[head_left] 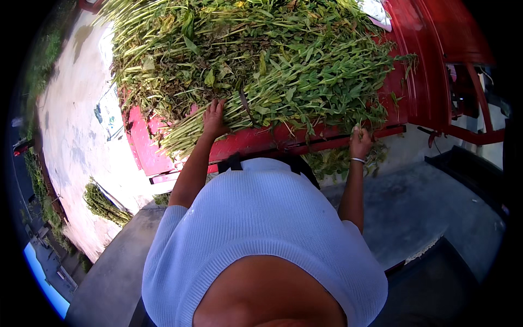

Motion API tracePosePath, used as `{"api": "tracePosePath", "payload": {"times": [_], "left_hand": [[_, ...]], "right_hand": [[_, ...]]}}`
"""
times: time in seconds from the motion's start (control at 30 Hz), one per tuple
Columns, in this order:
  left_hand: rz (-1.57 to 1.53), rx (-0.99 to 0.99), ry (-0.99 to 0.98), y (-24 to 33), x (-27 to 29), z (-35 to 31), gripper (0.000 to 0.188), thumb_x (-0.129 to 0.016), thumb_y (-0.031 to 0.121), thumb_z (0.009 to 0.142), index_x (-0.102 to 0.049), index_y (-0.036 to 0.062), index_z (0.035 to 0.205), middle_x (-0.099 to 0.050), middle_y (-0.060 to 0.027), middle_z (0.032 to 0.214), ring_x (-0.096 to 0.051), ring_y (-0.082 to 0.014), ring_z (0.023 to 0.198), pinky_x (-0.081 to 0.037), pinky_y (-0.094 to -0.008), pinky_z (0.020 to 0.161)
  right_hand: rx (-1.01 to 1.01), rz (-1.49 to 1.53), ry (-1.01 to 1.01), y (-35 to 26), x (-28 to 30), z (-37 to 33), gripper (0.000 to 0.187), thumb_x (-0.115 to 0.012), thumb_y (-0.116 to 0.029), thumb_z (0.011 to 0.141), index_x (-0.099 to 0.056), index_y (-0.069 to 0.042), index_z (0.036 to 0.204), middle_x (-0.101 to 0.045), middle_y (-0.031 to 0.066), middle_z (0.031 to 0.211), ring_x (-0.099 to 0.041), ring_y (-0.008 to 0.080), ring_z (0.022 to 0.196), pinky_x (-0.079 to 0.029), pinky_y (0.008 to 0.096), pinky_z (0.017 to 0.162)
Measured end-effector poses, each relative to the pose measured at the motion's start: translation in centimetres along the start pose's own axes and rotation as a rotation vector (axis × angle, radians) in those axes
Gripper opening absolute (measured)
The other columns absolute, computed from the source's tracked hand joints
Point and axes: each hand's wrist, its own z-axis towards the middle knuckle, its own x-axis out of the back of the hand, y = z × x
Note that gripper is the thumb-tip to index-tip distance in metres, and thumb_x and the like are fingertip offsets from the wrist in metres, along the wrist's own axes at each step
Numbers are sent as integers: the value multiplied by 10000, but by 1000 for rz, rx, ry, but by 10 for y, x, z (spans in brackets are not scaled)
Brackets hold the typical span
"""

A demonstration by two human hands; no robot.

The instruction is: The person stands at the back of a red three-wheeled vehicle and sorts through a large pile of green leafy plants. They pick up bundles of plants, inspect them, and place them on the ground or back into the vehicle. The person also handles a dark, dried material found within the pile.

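A thick layer of cut green leafy stalks (305, 82) lies on a red flatbed (245, 143) in front of me. The stalks' bare ends point left and their leafy tops lie to the right. My left hand (216, 120) rests on the near bundle's stems with its fingers apart. A dark strip (245, 102) crosses that bundle just right of this hand. At the bed's near edge, below the leafy tops, my right hand (360, 144) is closed with its fingers curled. What it pinches, if anything, is too small to make out.
A red vehicle cab (436, 60) rises at the right end of the bed. More stalks (327, 163) lie below the bed's near edge, and another bundle (106, 206) lies on the pale ground at left. A printed sack (110, 113) lies beyond the bed's left end.
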Motion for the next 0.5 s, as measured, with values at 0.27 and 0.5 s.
{"api": "tracePosePath", "payload": {"times": [0.27,0.5], "left_hand": [[-21,11,29,8,5,-6,1180,-873,196,322,-285,238,1345,-296,-130,1393,-324,-380,1240,-315,-497,979],[1,26,92,8,-2,-13,1181,-879,231,317,-294,238,1342,-302,-113,1388,-322,-368,1239,-309,-526,972]], "right_hand": [[574,-543,-484,-169,-181,-78,301,-688,-350,709,-633,-60,768,-598,119,754,-604,314,680,-495,410,555],[499,-535,-507,-159,-230,-91,201,-651,-260,724,-653,-60,745,-618,153,732,-615,328,677,-499,423,584]]}}
